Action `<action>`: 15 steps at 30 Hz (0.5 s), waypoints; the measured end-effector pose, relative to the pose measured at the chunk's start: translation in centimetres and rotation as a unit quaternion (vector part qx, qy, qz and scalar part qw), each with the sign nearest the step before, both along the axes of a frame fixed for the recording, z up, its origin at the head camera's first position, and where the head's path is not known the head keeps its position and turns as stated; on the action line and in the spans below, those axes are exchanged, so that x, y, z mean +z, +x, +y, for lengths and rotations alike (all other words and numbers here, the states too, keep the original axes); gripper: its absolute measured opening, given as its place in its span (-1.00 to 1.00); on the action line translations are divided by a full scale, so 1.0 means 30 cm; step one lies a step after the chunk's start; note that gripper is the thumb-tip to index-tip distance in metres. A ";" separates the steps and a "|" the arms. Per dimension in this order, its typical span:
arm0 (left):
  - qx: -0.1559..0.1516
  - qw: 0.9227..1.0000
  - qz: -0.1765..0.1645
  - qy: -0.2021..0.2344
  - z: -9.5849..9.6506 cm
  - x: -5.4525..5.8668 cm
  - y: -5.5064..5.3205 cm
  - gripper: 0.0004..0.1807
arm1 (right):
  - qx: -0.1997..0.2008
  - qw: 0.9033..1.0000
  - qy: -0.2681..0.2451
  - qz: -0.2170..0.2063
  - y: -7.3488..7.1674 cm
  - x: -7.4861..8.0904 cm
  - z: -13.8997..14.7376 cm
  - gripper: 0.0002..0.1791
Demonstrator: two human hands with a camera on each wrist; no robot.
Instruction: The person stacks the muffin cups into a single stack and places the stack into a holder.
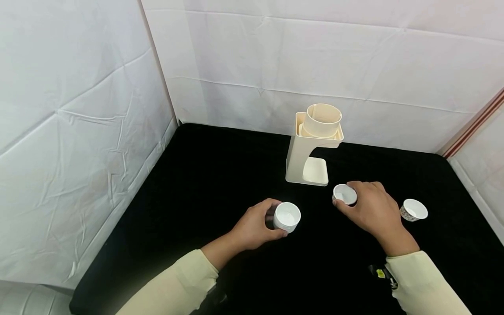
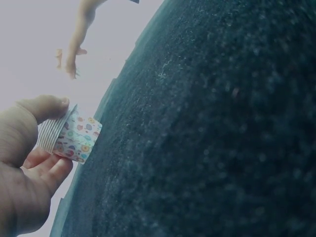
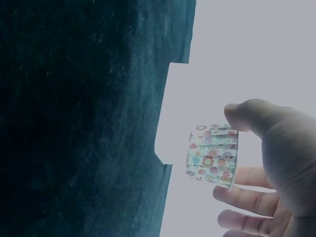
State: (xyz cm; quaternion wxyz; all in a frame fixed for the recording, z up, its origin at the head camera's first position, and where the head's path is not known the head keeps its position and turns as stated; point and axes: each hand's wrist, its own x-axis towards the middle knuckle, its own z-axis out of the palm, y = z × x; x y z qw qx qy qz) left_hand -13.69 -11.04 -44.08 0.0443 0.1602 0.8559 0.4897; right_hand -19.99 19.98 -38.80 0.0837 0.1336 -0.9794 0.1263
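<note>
My left hand (image 1: 256, 226) pinches a nested stack of small paper baking cups (image 1: 287, 216) near the middle of the black table. In the left wrist view the stack (image 2: 79, 136) shows several pale rims and a colourful printed wall. Further right, my right hand (image 1: 374, 210) holds a single baking cup (image 1: 344, 194) between thumb and fingers. The right wrist view shows that cup's printed side (image 3: 212, 155), with the thumb at one edge and fingers at the other. Another baking cup (image 1: 414, 210) stands alone on the table, right of the right hand.
A cream stand (image 1: 295, 157) with a round funnel-like cylinder (image 1: 323, 120) on top and a small base tray (image 1: 315, 170) stands behind the hands. The black-covered table (image 1: 220, 166) meets white cloth walls (image 1: 236, 52) at the back and sides.
</note>
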 end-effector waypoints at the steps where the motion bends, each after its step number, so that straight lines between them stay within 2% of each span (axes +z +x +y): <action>1: 0.000 1.000 0.000 0.000 0.000 0.000 0.000 -0.24 | 0.001 1.000 0.000 0.002 0.003 0.003 -0.003 -0.26; 15: 0.000 1.000 -0.002 0.000 0.001 0.004 0.000 -0.25 | 0.022 1.000 -0.002 0.019 0.045 0.042 -0.055 -0.27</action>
